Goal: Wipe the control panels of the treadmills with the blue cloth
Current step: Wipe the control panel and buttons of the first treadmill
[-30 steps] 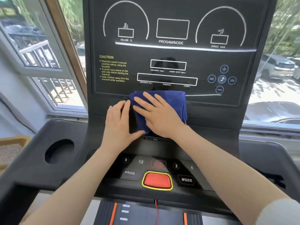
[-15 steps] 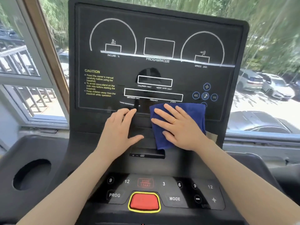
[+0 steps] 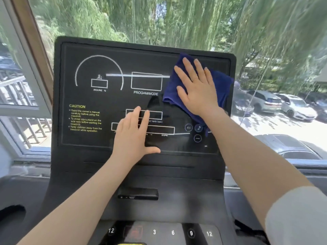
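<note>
The treadmill's black control panel point(image 3: 85, 71) fills the middle of the view, with white dial outlines, a PROGRAM/MODE box and yellow caution text. My right hand point(image 3: 196, 89) lies flat on the blue cloth point(image 3: 222, 89), pressing it against the panel's upper right corner over the speed dial. My left hand point(image 3: 134, 133) rests flat on the lower middle of the panel, fingers spread, holding nothing. The cloth hides the right dial and part of the round buttons.
Below the panel are a small slot point(image 3: 138, 193) and a row of numbered keys point(image 3: 172, 232). A cup recess point(image 3: 10, 211) sits at the lower left. Large windows point(image 3: 283, 50) behind show trees and parked cars; a window frame point(image 3: 26, 32) stands at left.
My right hand has swept the blue cloth from the panel's lower middle to its upper right corner. My left hand slid up onto the display area. The view has tilted upward.
</note>
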Motion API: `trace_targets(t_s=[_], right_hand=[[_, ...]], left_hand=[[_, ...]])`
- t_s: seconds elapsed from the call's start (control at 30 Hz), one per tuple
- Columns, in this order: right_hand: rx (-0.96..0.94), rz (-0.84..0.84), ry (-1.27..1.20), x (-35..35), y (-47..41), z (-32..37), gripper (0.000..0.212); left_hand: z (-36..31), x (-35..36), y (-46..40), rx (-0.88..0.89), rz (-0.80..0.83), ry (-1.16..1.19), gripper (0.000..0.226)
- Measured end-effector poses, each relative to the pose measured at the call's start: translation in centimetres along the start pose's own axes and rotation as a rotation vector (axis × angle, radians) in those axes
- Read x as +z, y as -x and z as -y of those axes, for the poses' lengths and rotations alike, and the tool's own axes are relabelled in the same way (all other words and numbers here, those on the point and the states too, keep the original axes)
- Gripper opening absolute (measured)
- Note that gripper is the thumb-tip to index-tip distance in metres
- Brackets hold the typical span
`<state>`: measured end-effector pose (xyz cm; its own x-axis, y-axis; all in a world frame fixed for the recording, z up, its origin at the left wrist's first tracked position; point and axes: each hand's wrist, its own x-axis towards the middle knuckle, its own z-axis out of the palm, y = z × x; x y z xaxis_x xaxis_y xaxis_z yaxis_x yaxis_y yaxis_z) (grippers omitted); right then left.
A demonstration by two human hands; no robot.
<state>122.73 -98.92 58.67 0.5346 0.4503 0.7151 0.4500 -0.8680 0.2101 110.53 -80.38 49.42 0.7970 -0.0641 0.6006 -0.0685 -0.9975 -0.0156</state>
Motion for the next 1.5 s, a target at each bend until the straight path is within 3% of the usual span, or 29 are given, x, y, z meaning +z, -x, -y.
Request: trace_targets(t_s=[0.1, 0.27, 0.47, 0.63, 0.83, 1.0, 1.1, 1.17, 1.3, 1.5], right_hand=[[0.082, -0.045, -0.002, 1.0, 1.6, 2.3, 0.057], [-0.309, 0.017, 0.028, 0.9, 3.6, -0.1, 0.056], [-0.016, 0.025, 0.0, -1.2, 0.3, -6.5, 0.063], [0.075, -0.016, -0.046, 0.2, 4.2, -3.3, 0.06], [-0.234, 0.162, -0.049, 2.0, 14.9, 1.8, 0.059], [-0.437, 0.261, -0.037, 2.1, 20.1, -2.0, 0.056], [-0.301, 0.306, -0.128, 2.0, 22.9, -3.2, 0.048], [-0.156, 0.329, -0.314, 1.6, 24.5, -2.1, 0.038], [-0.235, 0.471, -0.455, 1.3, 27.8, 0.5, 0.023], [-0.138, 0.75, -0.684, -1.4, 28.4, 6.2, 0.026]], left_hand=[[-0.2, 0.4, 0.0, -0.01, -0.015, -0.031, 0.118], [-0.1, 0.6, 0.3, 0.004, -0.059, -0.035, 0.117], [-0.2, 0.7, 0.4, -0.013, -0.036, -0.044, 0.117], [-0.3, 0.5, 0.8, -0.019, -0.028, -0.051, 0.117], [-2.3, 0.2, 3.0, -0.091, -0.032, -0.084, 0.103], [-2.6, 0.6, 7.2, -0.041, -0.061, 0.033, 0.063], [-1.9, 0.7, 10.4, -0.043, -0.001, 0.114, 0.044], [-1.6, 0.8, 12.3, -0.02, 0.089, 0.223, 0.047], [-2.6, 0.6, 14.6, 0.087, 0.294, 0.282, 0.053], [-2.0, -0.2, 16.8, 0.039, 0.36, 0.331, 0.05]])
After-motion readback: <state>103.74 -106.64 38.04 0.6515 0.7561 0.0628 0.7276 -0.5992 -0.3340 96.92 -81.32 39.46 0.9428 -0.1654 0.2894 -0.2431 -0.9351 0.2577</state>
